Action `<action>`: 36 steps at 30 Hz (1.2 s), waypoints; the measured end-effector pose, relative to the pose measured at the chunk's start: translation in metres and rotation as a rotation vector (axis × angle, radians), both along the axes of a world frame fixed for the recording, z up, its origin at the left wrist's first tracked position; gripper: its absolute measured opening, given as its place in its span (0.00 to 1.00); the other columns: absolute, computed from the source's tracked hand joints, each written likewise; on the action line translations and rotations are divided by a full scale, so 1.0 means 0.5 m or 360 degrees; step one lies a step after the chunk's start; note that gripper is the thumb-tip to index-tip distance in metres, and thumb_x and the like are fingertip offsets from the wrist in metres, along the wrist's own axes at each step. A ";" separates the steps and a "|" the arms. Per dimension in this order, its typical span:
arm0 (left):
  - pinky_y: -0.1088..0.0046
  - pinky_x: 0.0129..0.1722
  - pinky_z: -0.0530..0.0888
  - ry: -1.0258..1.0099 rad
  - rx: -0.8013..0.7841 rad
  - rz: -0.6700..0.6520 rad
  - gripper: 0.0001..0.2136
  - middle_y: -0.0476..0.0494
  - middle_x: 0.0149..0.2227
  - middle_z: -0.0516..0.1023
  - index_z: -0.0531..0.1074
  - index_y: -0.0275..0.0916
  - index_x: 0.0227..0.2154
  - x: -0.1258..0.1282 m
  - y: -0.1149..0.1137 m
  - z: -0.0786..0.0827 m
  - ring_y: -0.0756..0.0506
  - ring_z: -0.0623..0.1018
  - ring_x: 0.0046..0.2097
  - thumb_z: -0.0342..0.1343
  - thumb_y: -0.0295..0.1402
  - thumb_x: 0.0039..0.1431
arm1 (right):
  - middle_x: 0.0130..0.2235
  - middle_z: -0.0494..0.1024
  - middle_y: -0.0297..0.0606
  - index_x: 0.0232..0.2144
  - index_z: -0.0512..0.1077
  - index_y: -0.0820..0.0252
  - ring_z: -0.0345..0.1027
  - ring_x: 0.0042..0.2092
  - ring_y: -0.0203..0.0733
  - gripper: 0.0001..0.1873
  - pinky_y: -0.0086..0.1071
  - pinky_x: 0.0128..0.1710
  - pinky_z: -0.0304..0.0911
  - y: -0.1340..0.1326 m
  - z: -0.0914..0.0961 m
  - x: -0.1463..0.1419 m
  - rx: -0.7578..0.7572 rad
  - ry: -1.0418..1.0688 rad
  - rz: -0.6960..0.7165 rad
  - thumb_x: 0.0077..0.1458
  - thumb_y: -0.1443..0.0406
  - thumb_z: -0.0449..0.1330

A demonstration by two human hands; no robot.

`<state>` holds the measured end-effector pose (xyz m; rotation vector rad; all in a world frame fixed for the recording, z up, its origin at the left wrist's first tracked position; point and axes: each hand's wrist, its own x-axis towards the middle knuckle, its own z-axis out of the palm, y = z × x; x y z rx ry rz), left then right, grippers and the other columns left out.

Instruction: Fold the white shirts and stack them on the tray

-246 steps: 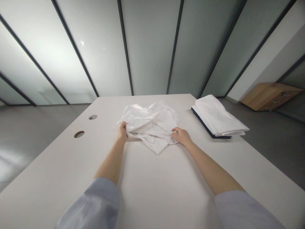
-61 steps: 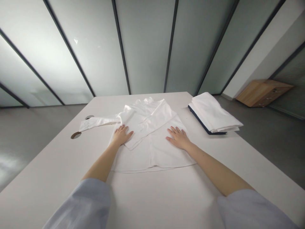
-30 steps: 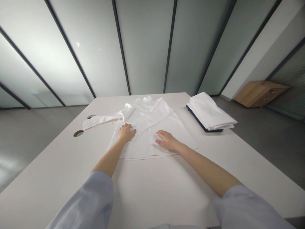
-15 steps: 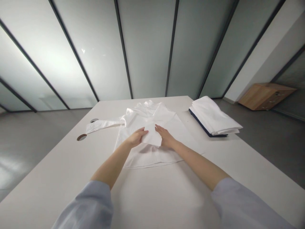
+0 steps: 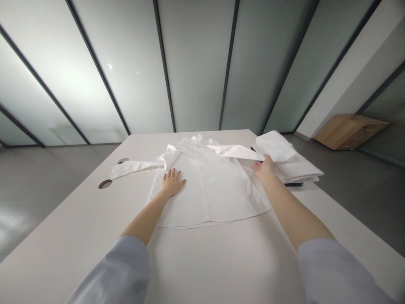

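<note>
A white shirt [image 5: 209, 190] lies spread flat on the white table [image 5: 221, 261], collar at the far end. Its left sleeve [image 5: 133, 166] stretches out toward two round holes in the tabletop. My left hand [image 5: 172, 182] rests flat on the shirt's left front, fingers spread. My right hand [image 5: 264, 166] is at the shirt's right edge, gripping the end of the right sleeve [image 5: 236, 151], which runs out from the shoulder toward the right.
A stack of folded white cloth on a dark item [image 5: 289, 162] sits at the table's right side, right behind my right hand. Two cable holes [image 5: 105, 183] are at the left. Frosted glass panels stand behind the table; a wooden cabinet [image 5: 349, 131] is at far right.
Half a second ago both hands met at the shirt's middle on a folded sleeve. Now the right hand has drawn that sleeve out to the right; the left hand lies flat on the left front.
</note>
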<state>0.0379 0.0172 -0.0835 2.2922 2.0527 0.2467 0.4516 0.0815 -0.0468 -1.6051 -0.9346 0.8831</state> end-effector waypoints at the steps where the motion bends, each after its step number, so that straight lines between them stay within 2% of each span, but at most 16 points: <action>1: 0.50 0.64 0.50 0.0034 -0.0044 -0.0026 0.29 0.33 0.68 0.50 0.57 0.39 0.63 0.002 -0.002 0.002 0.34 0.50 0.68 0.44 0.49 0.63 | 0.51 0.74 0.52 0.58 0.63 0.58 0.71 0.50 0.51 0.31 0.46 0.44 0.69 -0.008 -0.007 -0.001 -0.0034 0.0052 0.0028 0.62 0.53 0.35; 3: 0.48 0.63 0.49 0.0086 -0.0114 -0.0071 0.30 0.33 0.68 0.49 0.54 0.40 0.65 0.008 -0.006 0.007 0.34 0.50 0.68 0.40 0.50 0.64 | 0.49 0.76 0.52 0.54 0.66 0.61 0.72 0.49 0.50 0.29 0.44 0.45 0.68 -0.032 -0.028 -0.029 -0.0019 0.0009 0.0203 0.61 0.55 0.38; 4: 0.48 0.63 0.49 0.0109 -0.0136 -0.0085 0.31 0.33 0.69 0.49 0.53 0.41 0.65 0.010 -0.008 0.009 0.34 0.50 0.68 0.39 0.50 0.64 | 0.48 0.77 0.50 0.51 0.69 0.61 0.72 0.49 0.49 0.26 0.43 0.46 0.68 -0.044 -0.039 -0.050 0.0016 -0.0117 0.0354 0.60 0.56 0.41; 7: 0.49 0.63 0.49 0.0182 -0.0157 -0.0111 0.31 0.34 0.69 0.47 0.51 0.41 0.66 0.010 -0.018 0.013 0.34 0.50 0.68 0.37 0.52 0.64 | 0.48 0.77 0.47 0.44 0.73 0.60 0.70 0.51 0.49 0.19 0.41 0.52 0.63 -0.068 -0.063 -0.112 0.0191 -0.0830 0.0688 0.56 0.58 0.51; 11: 0.50 0.64 0.49 0.0264 -0.0195 -0.0154 0.32 0.36 0.70 0.45 0.49 0.42 0.67 0.004 -0.044 0.009 0.35 0.48 0.69 0.35 0.53 0.65 | 0.56 0.72 0.47 0.49 0.72 0.60 0.64 0.58 0.49 0.19 0.40 0.57 0.57 -0.072 -0.078 -0.145 0.0274 -0.1680 0.0897 0.58 0.60 0.53; 15: 0.49 0.63 0.49 0.0290 -0.0227 -0.0078 0.33 0.37 0.70 0.45 0.48 0.43 0.67 0.003 -0.080 0.004 0.33 0.47 0.69 0.34 0.55 0.64 | 0.64 0.61 0.48 0.57 0.65 0.59 0.52 0.65 0.48 0.24 0.40 0.60 0.52 -0.084 -0.085 -0.149 0.0113 -0.2067 0.0923 0.63 0.57 0.50; 18: 0.50 0.61 0.54 0.0355 -0.0172 -0.0046 0.33 0.36 0.69 0.49 0.52 0.42 0.66 0.004 -0.101 0.022 0.32 0.51 0.68 0.36 0.54 0.63 | 0.63 0.62 0.48 0.58 0.64 0.58 0.55 0.63 0.49 0.24 0.42 0.58 0.54 -0.115 -0.074 -0.157 0.0036 -0.2206 0.0912 0.64 0.56 0.48; 20: 0.53 0.57 0.62 0.0405 -0.0189 -0.0054 0.32 0.34 0.66 0.57 0.56 0.42 0.63 0.003 -0.106 0.052 0.33 0.61 0.64 0.38 0.55 0.62 | 0.59 0.67 0.50 0.55 0.67 0.59 0.60 0.59 0.52 0.23 0.43 0.55 0.57 -0.142 -0.055 -0.164 0.0023 -0.2267 0.0935 0.63 0.55 0.48; 23: 0.57 0.47 0.70 0.0426 -0.0347 -0.0028 0.31 0.33 0.52 0.74 0.65 0.39 0.56 0.005 -0.093 0.106 0.35 0.74 0.52 0.36 0.56 0.62 | 0.50 0.74 0.51 0.46 0.72 0.62 0.67 0.52 0.52 0.20 0.41 0.50 0.59 -0.179 -0.022 -0.175 -0.0006 -0.2321 0.0951 0.62 0.55 0.50; 25: 0.58 0.45 0.71 0.0439 -0.0412 -0.0055 0.28 0.35 0.44 0.78 0.70 0.38 0.49 0.015 -0.074 0.128 0.36 0.77 0.47 0.37 0.55 0.62 | 0.46 0.76 0.51 0.42 0.73 0.63 0.69 0.48 0.51 0.19 0.39 0.48 0.60 -0.192 -0.006 -0.186 -0.0025 -0.2299 0.0941 0.62 0.55 0.50; 26: 0.59 0.45 0.71 0.0441 -0.0404 -0.0095 0.26 0.36 0.43 0.78 0.71 0.38 0.48 0.025 -0.063 0.131 0.36 0.77 0.47 0.39 0.53 0.63 | 0.45 0.76 0.50 0.41 0.74 0.62 0.70 0.46 0.50 0.18 0.38 0.47 0.61 -0.194 -0.002 -0.193 -0.0011 -0.2257 0.0949 0.62 0.56 0.51; 29: 0.61 0.48 0.70 0.0358 -0.0248 -0.0241 0.21 0.36 0.49 0.76 0.68 0.39 0.51 0.064 -0.026 0.106 0.38 0.75 0.51 0.43 0.47 0.64 | 0.46 0.77 0.46 0.44 0.73 0.60 0.70 0.48 0.46 0.16 0.34 0.50 0.60 -0.179 -0.006 -0.224 0.0216 -0.2020 0.1152 0.62 0.59 0.51; 32: 0.63 0.54 0.66 0.0201 -0.0038 -0.0313 0.21 0.39 0.57 0.70 0.64 0.41 0.56 0.089 0.015 0.059 0.40 0.69 0.58 0.43 0.45 0.64 | 0.56 0.71 0.45 0.52 0.70 0.59 0.61 0.59 0.46 0.20 0.35 0.58 0.54 -0.142 -0.031 -0.259 0.0463 -0.1862 0.1444 0.62 0.59 0.51; 34: 0.61 0.59 0.61 0.0140 0.0011 -0.0275 0.25 0.39 0.62 0.65 0.62 0.42 0.58 0.079 0.043 0.032 0.39 0.64 0.62 0.44 0.49 0.63 | 0.62 0.64 0.45 0.56 0.67 0.58 0.53 0.64 0.48 0.24 0.39 0.62 0.49 -0.112 -0.049 -0.270 0.0398 -0.1913 0.1410 0.62 0.56 0.50; 36: 0.61 0.62 0.56 0.0109 -0.0029 -0.0165 0.28 0.37 0.65 0.60 0.60 0.39 0.60 0.044 0.067 0.017 0.38 0.59 0.65 0.42 0.50 0.63 | 0.65 0.59 0.45 0.60 0.64 0.58 0.49 0.66 0.50 0.27 0.43 0.63 0.46 -0.084 -0.065 -0.265 0.0225 -0.2003 0.1237 0.63 0.53 0.48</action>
